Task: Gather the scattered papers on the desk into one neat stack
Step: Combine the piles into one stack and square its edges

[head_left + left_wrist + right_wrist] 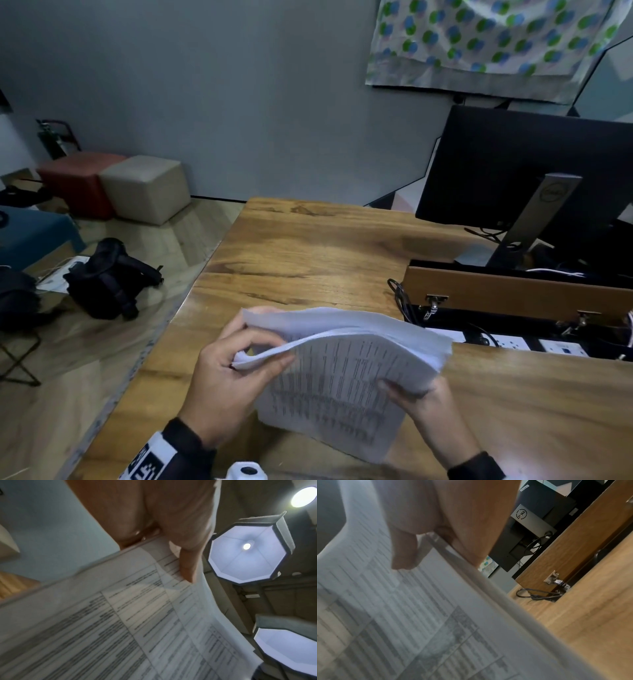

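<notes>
A thick sheaf of printed papers [342, 377] stands tilted over the wooden desk [308, 253], its top edge drooping away from me. My left hand [236, 370] grips the sheaf's left edge, thumb pressed on the printed face [187, 566] of the papers [120, 628]. Along the right edge my right hand [424, 401] holds it too, its thumb [404, 550] lying on the top sheet [402, 608]. No loose sheets show elsewhere on the desk.
A black monitor [513, 164] on a grey stand sits at the back right. Before it an open cable hatch [513, 294] holds power strips and a looped cable [399, 298]. On the floor to the left are two cube stools [144, 188] and a black bag [109, 277].
</notes>
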`<state>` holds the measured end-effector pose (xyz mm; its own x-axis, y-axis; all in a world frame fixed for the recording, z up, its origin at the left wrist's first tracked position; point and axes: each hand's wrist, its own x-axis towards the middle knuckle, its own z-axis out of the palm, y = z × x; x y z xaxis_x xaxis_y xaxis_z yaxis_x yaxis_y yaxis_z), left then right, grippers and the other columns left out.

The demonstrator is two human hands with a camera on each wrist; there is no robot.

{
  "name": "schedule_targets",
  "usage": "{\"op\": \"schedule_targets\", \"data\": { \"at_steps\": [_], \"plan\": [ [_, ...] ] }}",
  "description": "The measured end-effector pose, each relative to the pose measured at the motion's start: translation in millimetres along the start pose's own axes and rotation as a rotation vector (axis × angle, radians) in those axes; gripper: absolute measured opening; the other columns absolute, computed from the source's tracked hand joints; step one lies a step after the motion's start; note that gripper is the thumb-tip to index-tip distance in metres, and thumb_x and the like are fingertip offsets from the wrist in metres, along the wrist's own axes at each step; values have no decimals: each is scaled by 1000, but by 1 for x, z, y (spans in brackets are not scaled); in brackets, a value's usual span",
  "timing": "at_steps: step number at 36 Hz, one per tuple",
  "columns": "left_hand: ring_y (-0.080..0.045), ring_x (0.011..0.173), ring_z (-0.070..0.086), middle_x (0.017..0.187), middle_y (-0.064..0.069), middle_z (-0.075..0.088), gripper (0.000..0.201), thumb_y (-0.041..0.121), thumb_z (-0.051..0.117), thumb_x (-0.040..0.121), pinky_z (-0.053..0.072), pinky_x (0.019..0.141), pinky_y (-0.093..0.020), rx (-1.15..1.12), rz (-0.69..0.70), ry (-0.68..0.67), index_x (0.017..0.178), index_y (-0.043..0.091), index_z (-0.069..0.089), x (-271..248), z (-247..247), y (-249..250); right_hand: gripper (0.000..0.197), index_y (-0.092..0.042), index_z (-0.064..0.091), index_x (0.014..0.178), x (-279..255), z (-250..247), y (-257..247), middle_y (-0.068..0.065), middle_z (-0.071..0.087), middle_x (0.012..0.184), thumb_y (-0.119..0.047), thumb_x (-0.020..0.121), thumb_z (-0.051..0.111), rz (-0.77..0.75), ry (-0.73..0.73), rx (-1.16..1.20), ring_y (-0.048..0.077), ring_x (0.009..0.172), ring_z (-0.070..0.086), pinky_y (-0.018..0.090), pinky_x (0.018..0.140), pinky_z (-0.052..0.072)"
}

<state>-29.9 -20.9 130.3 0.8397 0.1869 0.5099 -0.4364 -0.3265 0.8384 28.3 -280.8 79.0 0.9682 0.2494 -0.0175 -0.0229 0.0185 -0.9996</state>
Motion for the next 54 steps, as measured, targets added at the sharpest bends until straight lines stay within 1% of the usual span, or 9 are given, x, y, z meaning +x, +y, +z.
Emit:
{"op": "schedule_targets", "data": {
  "at_steps": [3,10,16,20,27,36,43,50,54],
  "plan": [
    [-3,83,67,86,8,70,14,12,80,67,46,76,-9,-3,29,58,75,24,77,2,4,16,27,-38,81,82,-1,3,-8,-8,79,80,-27,58,87,-66,38,43,1,72,72,18,63,57],
    [-5,81,57,85,13,57,31,27,79,64,45,73,-16,-45,-31,110,82,26,54,2,5,0,58,-15,68,98,1,-8,7,-4,80,92,-28,46,91,7,-25,-28,7,85,74,19,69,58],
    [-19,91,72,100,2,74,93,3,87,60,58,73,-26,-318,-353,49,135,33,40,1,7,-29,36,-25,71,95,9,-5,11,-8,78,97,0,70,79,20,-30,-103,5,87,72,29,76,59],
    [-28,95,73,97,-5,78,73,51,95,36,60,72,-29,-278,-444,-80,96,16,72,7,0,-45,51,-39,79,84,9,-3,0,-10,79,89,11,76,72,-2,-33,-64,3,82,72,26,71,60],
    [-22,93,73,99,-9,77,80,42,96,40,58,74,-29,-385,-431,-161,105,6,67,5,5,-47,47,-19,74,98,-3,-11,-10,-6,78,99,-30,56,93,16,-105,-72,8,92,73,24,72,58],
    [-14,82,76,87,-1,79,48,33,97,39,61,71,-29,-341,-329,-77,83,29,80,-1,22,-25,44,-6,68,101,-5,1,-13,7,79,92,2,59,77,-36,32,86,21,88,74,27,69,60],
    [-6,82,71,87,6,76,74,47,96,37,55,69,-19,-395,-323,-118,93,8,69,-5,11,-34,97,-18,64,114,-11,-11,-11,-8,76,107,-59,31,94,-75,-16,-19,7,99,70,20,79,56],
    [-12,82,75,87,0,79,61,44,97,30,59,66,-22,-377,-373,-80,83,22,79,-3,26,-36,47,-12,65,101,-6,-2,-18,-7,79,87,-8,58,84,-8,-29,-6,6,84,73,17,65,56],
    [-7,78,75,80,7,79,44,3,91,51,59,66,-20,-350,-225,-63,75,38,79,7,25,-11,41,-7,66,100,-12,-5,-32,-5,79,86,1,61,77,-70,21,38,3,79,72,17,65,57]
  ]
}}
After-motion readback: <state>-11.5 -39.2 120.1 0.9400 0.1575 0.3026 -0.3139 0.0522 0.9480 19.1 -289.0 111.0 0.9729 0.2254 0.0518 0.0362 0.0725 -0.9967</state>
